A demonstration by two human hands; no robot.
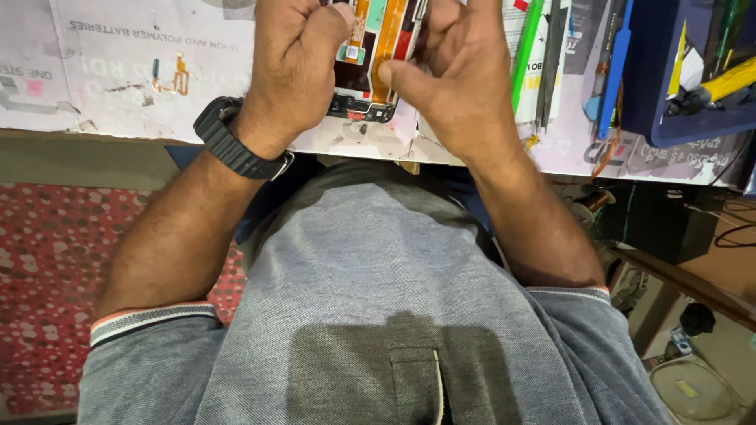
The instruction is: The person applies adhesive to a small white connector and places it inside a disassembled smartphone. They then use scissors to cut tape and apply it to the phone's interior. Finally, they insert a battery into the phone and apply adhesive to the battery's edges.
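Note:
An opened phone (370, 75) with orange flex cables and a dark circuit board lies on the paper-covered workbench (118, 86). My left hand (295, 55), with a black watch on its wrist, is curled closed over the phone's left side. My right hand (453, 71) rests on the phone's right side, thumb pressing on the orange cable near the lower board. What the left fingers pinch is hidden. Both forearms reach up from my grey shirt.
A small gold flex part (179, 77) lies left of the phone. Green and black pry tools (543, 55) and a blue-handled tool (614, 63) lie to the right, beside a blue tray (693, 71) of tools. A red patterned floor (47, 267) shows below.

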